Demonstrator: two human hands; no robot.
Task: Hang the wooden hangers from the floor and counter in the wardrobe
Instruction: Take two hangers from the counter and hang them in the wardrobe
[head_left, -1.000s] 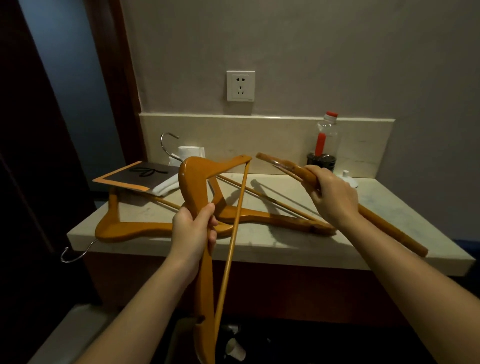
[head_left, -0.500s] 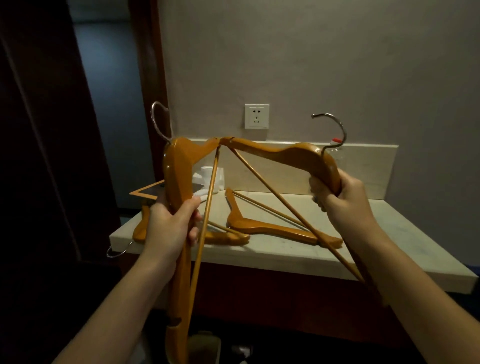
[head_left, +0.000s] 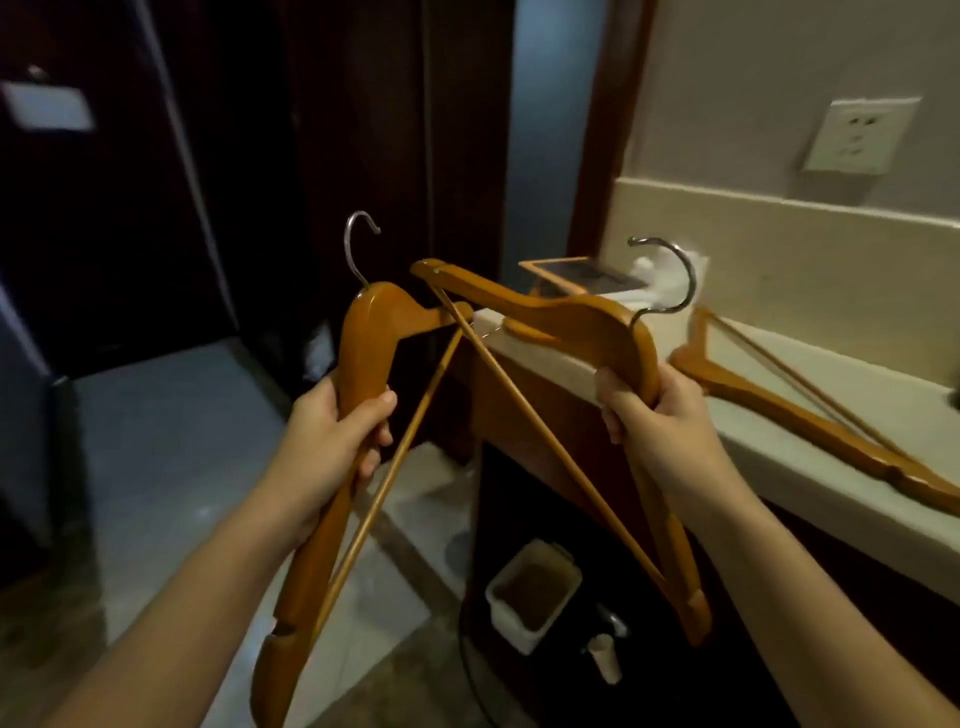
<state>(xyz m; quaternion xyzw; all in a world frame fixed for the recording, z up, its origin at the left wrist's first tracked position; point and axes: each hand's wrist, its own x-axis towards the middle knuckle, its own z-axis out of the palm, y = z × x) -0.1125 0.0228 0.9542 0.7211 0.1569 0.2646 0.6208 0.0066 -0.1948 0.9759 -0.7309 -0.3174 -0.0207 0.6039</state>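
Observation:
My left hand (head_left: 332, 441) grips one wooden hanger (head_left: 363, 343) by its shoulder, silver hook up, the rest hanging down to the lower left. My right hand (head_left: 654, 415) grips a second wooden hanger (head_left: 561, 317) near its hook, its arm crossing the tip of the first one. Both are held in the air left of the counter (head_left: 810, 415). A third wooden hanger (head_left: 810, 421) lies flat on the counter at the right. Part of another hanger (head_left: 524, 328) shows on the counter's left end behind the held one.
A dark wooden door (head_left: 337, 156) and dark panels fill the left and centre background. A small white bin (head_left: 530, 592) and a paper cup (head_left: 605, 657) stand on the floor under the counter. A dark tray (head_left: 582, 273) lies at the counter's left end, a wall socket (head_left: 857, 135) above.
My view has swung left, so the counter now lies at the right and the dark door in front. Both hands have carried their hangers along, away from the counter.

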